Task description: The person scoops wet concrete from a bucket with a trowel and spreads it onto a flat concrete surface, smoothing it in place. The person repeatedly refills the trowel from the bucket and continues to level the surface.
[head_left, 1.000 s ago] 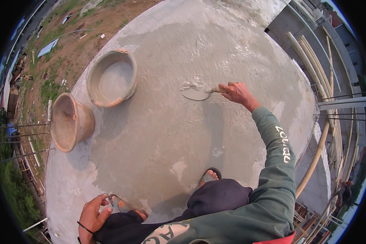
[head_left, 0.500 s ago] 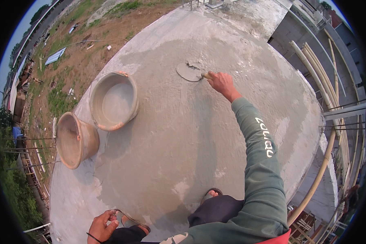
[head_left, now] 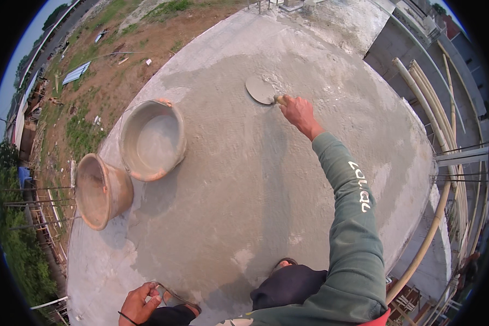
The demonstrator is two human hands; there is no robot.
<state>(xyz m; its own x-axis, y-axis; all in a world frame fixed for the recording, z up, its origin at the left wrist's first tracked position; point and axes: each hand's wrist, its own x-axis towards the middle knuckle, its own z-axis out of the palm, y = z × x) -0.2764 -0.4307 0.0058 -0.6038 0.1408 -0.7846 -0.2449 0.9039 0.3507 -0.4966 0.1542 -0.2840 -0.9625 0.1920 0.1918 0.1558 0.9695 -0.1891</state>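
Note:
My right hand (head_left: 300,112) grips the handle of a round-bladed trowel (head_left: 259,91), its grey blade low over the wet cement (head_left: 217,163) spread across a concrete slab. A little cement lies at the blade's right edge. Down by my left knee, my left hand (head_left: 139,304) has its fingers loosely curled toward the thumb, and nothing shows in it. Two mortar-stained buckets stand to the left: an upright bucket (head_left: 129,139) whose inside is coated grey, and a tilted bucket (head_left: 122,196) in front of it with its mouth turned left.
The slab's left edge (head_left: 146,81) borders grassy, reddish ground. Along the right side lie long bamboo poles (head_left: 426,92), with thin rods jutting out below them. My sandalled feet are on the slab near the lower edge. Pale dry patches (head_left: 244,255) show in the cement.
The trowel has shifted slightly right, and its blade has tilted, showing a smoother face with less cement on it. My left hand has hardly moved; the buckets stand as before.

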